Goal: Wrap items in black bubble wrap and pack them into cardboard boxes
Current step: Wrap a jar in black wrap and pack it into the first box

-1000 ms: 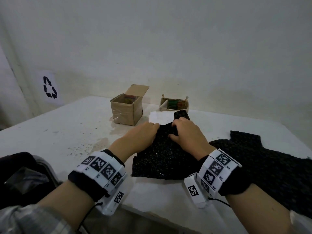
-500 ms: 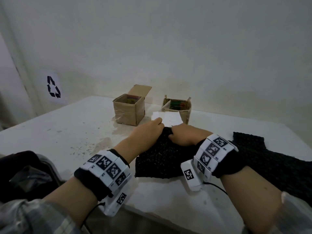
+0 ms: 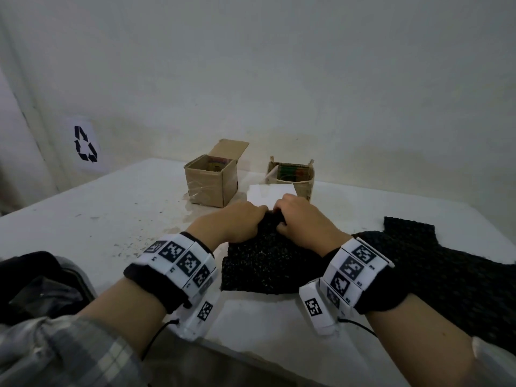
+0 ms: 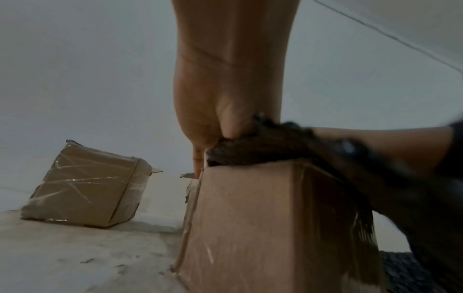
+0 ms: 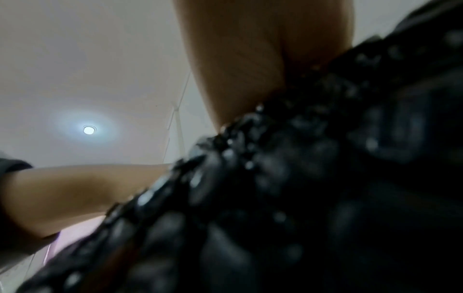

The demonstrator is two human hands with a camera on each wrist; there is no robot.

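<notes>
wrap (image 3: 262, 263): black bubble sheet, lying draped over a brown box (image 4: 250, 228), far edge bunched at the top
spare wrap (image 3: 446, 272): lying flat at the right
open boxes (image 3: 212, 181): two standing behind

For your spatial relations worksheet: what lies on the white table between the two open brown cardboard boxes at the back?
In the head view, bare white table separates the taped cardboard box from the smaller cardboard box.
</notes>
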